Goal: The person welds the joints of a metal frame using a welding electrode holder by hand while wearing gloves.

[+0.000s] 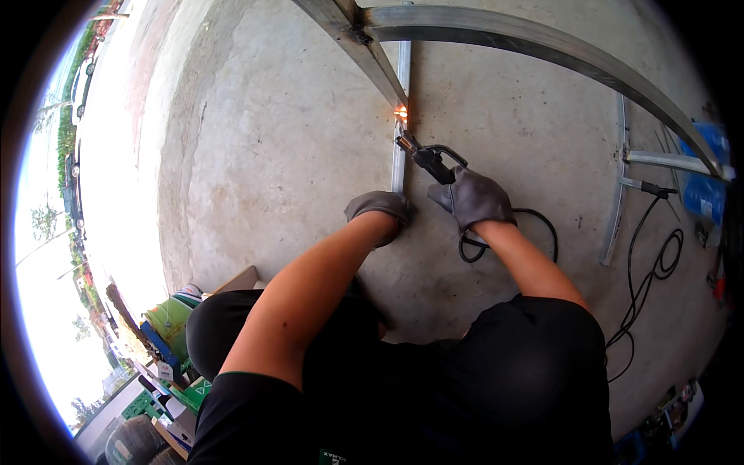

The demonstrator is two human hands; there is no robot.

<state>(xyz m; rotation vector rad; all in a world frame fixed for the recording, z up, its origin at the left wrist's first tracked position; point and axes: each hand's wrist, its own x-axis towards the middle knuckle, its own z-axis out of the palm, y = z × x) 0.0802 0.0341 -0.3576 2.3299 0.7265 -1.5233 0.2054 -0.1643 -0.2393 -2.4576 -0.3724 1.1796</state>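
My gloved right hand point(473, 198) grips a black electrode holder point(432, 163), whose tip points at a bright orange glow point(401, 112) where a slanted square steel tube point(364, 62) meets an upright-running steel bar point(400, 155) on the concrete floor. My gloved left hand point(378, 205) is closed on the near end of that bar, just below and left of the holder. A black cable point(546, 221) loops from under my right hand.
A steel frame beam point(527, 43) arches over the top and right. Another bar point(612, 232), a clamp with coiled cable point(655, 188) and blue containers point(701, 201) lie at the right. Green boxes and clutter point(163, 341) sit at lower left, beside bright outdoors with parked cars.
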